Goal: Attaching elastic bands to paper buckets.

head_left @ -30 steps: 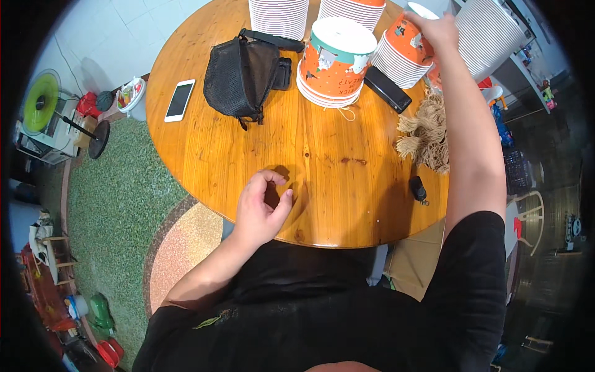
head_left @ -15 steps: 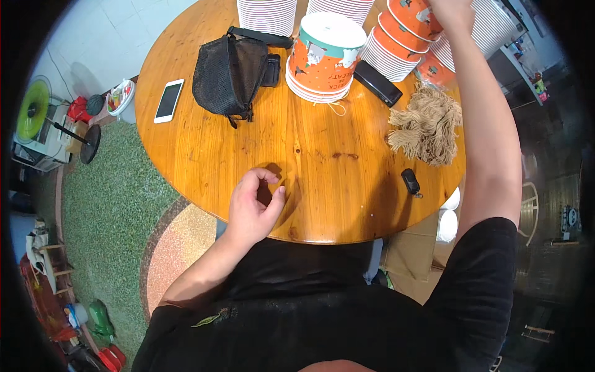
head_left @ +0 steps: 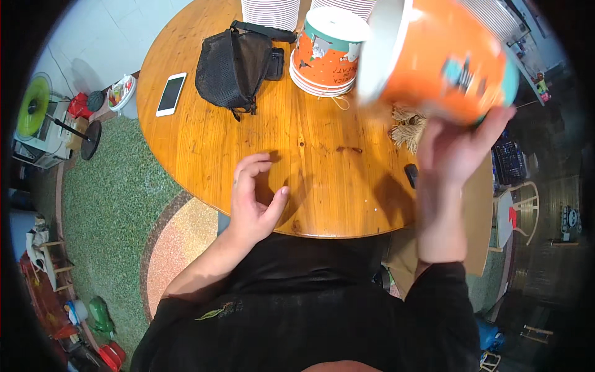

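Observation:
My right hand [head_left: 457, 149] holds a big orange paper bucket [head_left: 434, 59] with a white inside, lifted above the right side of the round wooden table [head_left: 204, 161]; it is blurred and tipped on its side. My left hand [head_left: 255, 201] rests at the table's near edge, fingers curled apart, holding nothing. A stack of orange and teal buckets [head_left: 325, 53] stands at the far middle of the table. A bundle of tan string [head_left: 408, 127] lies below the lifted bucket.
A black mesh bag [head_left: 232, 68] and a white phone [head_left: 170, 93] lie at the far left of the table. A small black object [head_left: 411, 175] sits near the right edge. White cup stacks [head_left: 271, 11] stand at the back. Green carpet [head_left: 99, 186] and clutter lie to the left.
My right hand has pulled an orange bucket from the far right stack toward me and up close to the camera. My left hand has opened a little at the table edge.

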A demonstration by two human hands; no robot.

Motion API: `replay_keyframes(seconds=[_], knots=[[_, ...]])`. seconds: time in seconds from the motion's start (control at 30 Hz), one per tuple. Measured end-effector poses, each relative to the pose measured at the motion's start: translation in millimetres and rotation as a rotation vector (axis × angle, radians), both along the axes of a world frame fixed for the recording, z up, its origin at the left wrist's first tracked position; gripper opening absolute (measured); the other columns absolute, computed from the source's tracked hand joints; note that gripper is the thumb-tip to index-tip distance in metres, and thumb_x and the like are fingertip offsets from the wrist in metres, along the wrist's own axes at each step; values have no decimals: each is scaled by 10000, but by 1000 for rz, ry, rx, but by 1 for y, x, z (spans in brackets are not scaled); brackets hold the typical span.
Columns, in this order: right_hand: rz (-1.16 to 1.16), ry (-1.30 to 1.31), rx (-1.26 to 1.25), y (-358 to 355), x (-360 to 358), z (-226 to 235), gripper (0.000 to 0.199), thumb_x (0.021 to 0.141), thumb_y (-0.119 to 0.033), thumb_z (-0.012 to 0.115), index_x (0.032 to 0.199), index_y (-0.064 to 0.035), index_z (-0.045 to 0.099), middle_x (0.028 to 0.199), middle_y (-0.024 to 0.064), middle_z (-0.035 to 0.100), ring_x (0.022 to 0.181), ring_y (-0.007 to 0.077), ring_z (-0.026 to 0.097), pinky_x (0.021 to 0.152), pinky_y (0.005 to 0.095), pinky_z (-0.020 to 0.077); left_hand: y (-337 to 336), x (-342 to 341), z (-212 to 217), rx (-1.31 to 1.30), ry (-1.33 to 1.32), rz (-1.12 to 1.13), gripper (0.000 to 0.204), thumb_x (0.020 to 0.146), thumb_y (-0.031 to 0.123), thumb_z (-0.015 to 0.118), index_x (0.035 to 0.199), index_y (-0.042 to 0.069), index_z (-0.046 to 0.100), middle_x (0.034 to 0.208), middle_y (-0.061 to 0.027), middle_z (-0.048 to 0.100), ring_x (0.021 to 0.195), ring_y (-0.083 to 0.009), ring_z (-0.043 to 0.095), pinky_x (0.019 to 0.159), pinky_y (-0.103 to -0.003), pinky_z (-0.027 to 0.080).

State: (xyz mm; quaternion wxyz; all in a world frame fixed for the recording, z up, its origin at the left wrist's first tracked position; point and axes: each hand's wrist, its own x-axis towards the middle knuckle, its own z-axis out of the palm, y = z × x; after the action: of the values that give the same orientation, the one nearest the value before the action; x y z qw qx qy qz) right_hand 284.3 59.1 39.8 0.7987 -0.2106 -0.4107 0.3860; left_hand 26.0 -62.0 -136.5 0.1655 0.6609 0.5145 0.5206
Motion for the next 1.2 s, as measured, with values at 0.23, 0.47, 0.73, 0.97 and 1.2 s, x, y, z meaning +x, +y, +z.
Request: replay_keyframes(seconds=[0.23,0.47,0.73,0.97,1.2], knots=[[773,356,-660,-103,-34,-83,958,1032,-851,337,1712,-177,316,1739,106,374,1576,327,399,1296,525,336,-1,2,59,478,31,-220,963,773,555,943,1460,29,520,1475,-272,567,1399,-504,545,1181,-610,420],[365,-264,-490,-98,-29,-147,792,1077,-450,612,1679,-38,304,1701,186,396,1566,329,418,1291,510,329,8,-8,101,154,174,-278,276,851,167,862,1098,74,778,808,-56,704,743,-274,669,781,-390,477],[295,-824,-109,-88,-20,-146,1160,732,-111,1004,1657,15,315,1649,230,429,1513,341,483,1221,451,436,9,-10,122,38,308,-326,315,848,141,890,1131,47,788,909,-71,761,837,-261,683,827,-362,497],[143,-955,-298,-71,20,-139,510,871,-35,888,1338,-2,688,1258,103,725,1139,194,710,993,346,582,3,2,131,87,602,-331,403,841,-31,764,1231,71,783,897,-52,764,841,-238,737,829,-389,505],[-757,-1364,-418,19,165,-103,182,932,-82,826,1109,-46,810,1000,82,776,902,192,726,849,318,581,5,6,124,54,644,-304,387,838,0,797,1217,82,786,838,-46,734,836,-246,714,852,-392,502]])
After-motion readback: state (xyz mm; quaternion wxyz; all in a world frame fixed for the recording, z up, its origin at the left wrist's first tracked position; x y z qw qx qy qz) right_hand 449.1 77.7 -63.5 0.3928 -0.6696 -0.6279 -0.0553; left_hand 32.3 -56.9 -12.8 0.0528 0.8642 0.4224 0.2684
